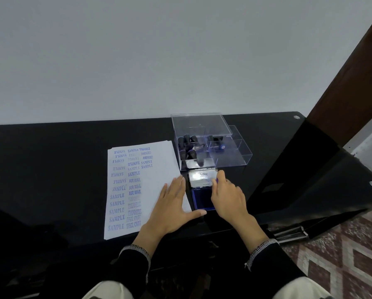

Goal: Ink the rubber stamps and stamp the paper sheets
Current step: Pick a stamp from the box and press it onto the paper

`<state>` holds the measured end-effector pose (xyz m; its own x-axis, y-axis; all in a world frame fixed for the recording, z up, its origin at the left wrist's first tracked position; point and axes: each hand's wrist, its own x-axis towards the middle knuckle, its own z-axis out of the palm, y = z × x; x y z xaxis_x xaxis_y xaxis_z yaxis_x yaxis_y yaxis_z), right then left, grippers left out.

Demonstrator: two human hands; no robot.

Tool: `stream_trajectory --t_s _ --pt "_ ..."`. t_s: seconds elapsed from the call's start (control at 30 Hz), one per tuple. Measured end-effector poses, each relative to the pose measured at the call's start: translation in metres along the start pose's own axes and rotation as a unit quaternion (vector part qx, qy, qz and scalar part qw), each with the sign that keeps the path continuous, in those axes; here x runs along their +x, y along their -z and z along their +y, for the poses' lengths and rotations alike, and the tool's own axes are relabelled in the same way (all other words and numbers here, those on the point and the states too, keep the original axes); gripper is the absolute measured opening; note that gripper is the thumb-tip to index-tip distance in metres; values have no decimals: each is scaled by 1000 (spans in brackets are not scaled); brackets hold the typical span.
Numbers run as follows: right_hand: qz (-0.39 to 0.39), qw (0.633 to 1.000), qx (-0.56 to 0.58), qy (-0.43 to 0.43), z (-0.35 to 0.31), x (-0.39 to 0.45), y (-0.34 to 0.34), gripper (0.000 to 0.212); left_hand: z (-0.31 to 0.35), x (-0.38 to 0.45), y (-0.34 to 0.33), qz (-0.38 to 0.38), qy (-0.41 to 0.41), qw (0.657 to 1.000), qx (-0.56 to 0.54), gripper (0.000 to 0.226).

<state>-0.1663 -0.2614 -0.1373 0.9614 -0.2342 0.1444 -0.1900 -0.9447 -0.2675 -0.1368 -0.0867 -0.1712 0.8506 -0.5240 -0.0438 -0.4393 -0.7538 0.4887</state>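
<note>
While the left hand [172, 203] lies flat with fingers spread on the stamped paper sheets [144, 190] beside the ink pad [202, 200], the right hand [228, 196] hovers over that pad, fingers curled round a small stamp [216, 180]; the remaining stamps [188, 145] stand in the clear box [234, 158] behind the pad.

Left hand [173, 203] flat on the stamped white paper sheet [141, 188]. Right hand [227, 196] pinches a small stamp over the open blue ink pad [200, 201] on the black bench [72, 160].
</note>
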Motion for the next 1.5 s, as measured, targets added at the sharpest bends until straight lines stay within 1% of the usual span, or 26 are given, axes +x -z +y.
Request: stream_trajectory --t_s 0.07,0.1,0.13,0.17,0.23,0.3,0.4,0.47,0.53,0.57,0.63,0.73,0.93,1.07,1.2,1.5 --pt "1 1000 0 -3 -1 2 6 18 3 -2 13 -3 33 990 -139 111" --pt "17 1000 10 -3 -4 3 9 17 2 -2 20 7 45 979 -197 104" --pt "41 999 32 -1 -9 4 14 16 -1 -2 26 29 54 972 -229 94" --pt "63 996 68 1 -15 4 17 14 -4 -2 30 59 62 968 -236 80" --pt "65 982 175 2 -36 7 21 12 -16 -1 39 121 77 968 -206 52" --pt "33 956 292 -7 -62 13 19 18 -33 -3 45 169 101 964 -179 40" --pt "-11 909 415 -30 -94 24 8 25 -62 -10 53 210 120 956 -164 38" --pt "-38 888 456 -44 -107 35 -3 23 -82 -17 58 211 135 959 -133 41" --pt "-55 873 482 -56 -114 45 -15 18 -99 -21 63 203 144 965 -83 44" --pt "-58 871 484 -57 -116 49 -20 15 -105 -22 65 198 145 968 -58 45" --pt "-62 881 467 -45 -118 57 -27 13 -115 -22 67 184 148 971 -20 46" --pt "-72 896 437 -19 -122 69 -32 17 -123 -20 68 169 152 974 13 48" --pt "-111 922 367 54 -130 89 -40 20 -129 -19 61 172 158 972 16 50" --pt "-132 929 335 87 -134 95 -41 16 -130 -19 58 183 155 970 23 51" --pt "-143 934 312 100 -141 101 -45 18 -131 -19 57 200 149 968 22 49" --pt "-135 948 267 107 -146 101 -54 24 -133 -20 55 210 143 967 18 50"
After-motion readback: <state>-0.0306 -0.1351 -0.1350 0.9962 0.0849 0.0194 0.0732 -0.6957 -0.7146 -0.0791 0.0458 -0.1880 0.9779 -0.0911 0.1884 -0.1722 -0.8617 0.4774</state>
